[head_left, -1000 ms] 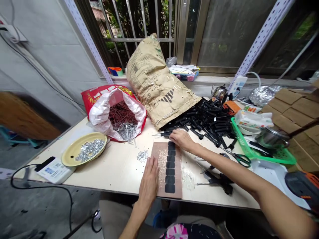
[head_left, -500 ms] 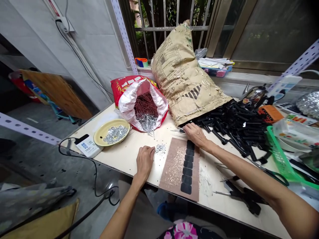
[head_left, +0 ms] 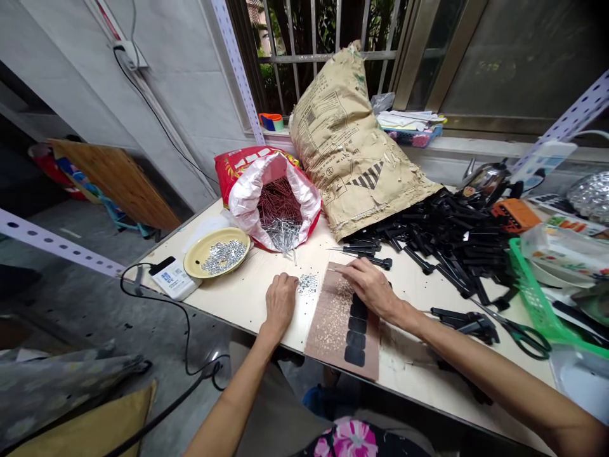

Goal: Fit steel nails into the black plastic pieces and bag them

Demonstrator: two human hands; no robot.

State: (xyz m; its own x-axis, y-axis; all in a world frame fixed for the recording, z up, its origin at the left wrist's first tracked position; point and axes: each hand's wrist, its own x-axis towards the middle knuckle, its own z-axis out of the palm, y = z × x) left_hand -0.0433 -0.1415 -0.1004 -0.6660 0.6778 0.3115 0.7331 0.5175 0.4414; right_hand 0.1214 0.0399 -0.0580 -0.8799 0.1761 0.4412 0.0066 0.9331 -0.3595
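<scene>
My left hand is closed in a pinch at the left edge of a small pile of tiny silver metal pieces. Whatever lies between those fingertips is too small to name. My right hand is closed over the upper part of a brown board, with a thin, pale tip showing at its fingertips. Small light flecks are scattered on this board. A column of black rounded pads runs down its right side, the upper ones covered by my right hand. Black-handled tools with thin metal points lie just beyond.
A yellow dish of silver pieces stands left, beside a white box. Behind are a red bag of metal rods and a large paper sack. Black plastic parts, scissors and a green basket occupy the right.
My right hand has moved from the black-handled tools toward me, over the brown board. More black-handled tools now show behind it. My left hand stays by the silver pile.
</scene>
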